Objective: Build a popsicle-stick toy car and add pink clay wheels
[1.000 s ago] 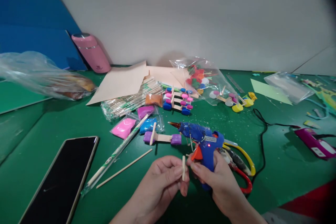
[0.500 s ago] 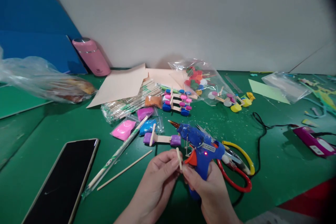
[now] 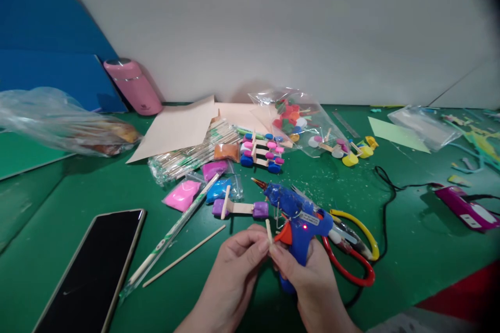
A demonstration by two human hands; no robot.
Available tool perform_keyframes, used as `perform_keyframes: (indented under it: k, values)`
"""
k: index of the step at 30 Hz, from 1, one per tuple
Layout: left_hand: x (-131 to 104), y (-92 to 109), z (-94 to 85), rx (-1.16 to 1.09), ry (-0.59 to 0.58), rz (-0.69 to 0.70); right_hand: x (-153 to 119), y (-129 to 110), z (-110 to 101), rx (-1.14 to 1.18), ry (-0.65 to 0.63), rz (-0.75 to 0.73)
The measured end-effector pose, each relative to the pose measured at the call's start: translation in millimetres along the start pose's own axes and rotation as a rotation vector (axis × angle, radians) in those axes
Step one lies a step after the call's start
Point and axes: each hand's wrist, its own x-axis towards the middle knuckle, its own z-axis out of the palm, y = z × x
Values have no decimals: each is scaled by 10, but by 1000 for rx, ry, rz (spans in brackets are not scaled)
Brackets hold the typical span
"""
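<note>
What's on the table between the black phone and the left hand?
Two things: a long, thin plastic-wrapped packet nearer the black phone, and a bare wooden stick nearer the left hand. The head view shows both.

Green table with phone, probably pliers

A pink cylindrical flask with a dark lid stands beside a flat blue board at the back left of the green desk. Before the board lies a crumpled clear plastic bag. A black-screened rectangular phone lies near left; a pale green paper sheet lies far right.
</note>
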Motion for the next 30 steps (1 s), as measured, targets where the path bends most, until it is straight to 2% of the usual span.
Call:
perform_keyframes:
  k: [4,8,12,17,23,27,30]
  values:
    - [11,24,-8,-18,-17,-51,-30,-84,-3,4,-68,44]
    - [7,53,18,-45,-68,-86,-50,-129,-14,59,-72,93]
    - [-1,64,34,-44,-105,-83,-51,-110,-11,16,-102,124]
    - [12,84,3,-37,-104,-36,-69,-133,-56,-110,-79,83]
    - [59,110,-82,-57,-74,45,-17,-354,-359,-441,-191,-79]
    - [74,116,-109,-70,-71,80,37,-448,-607,-614,-240,-118]
    - [78,115,-112,-76,-74,84,80,-455,-811,-699,-324,-144]
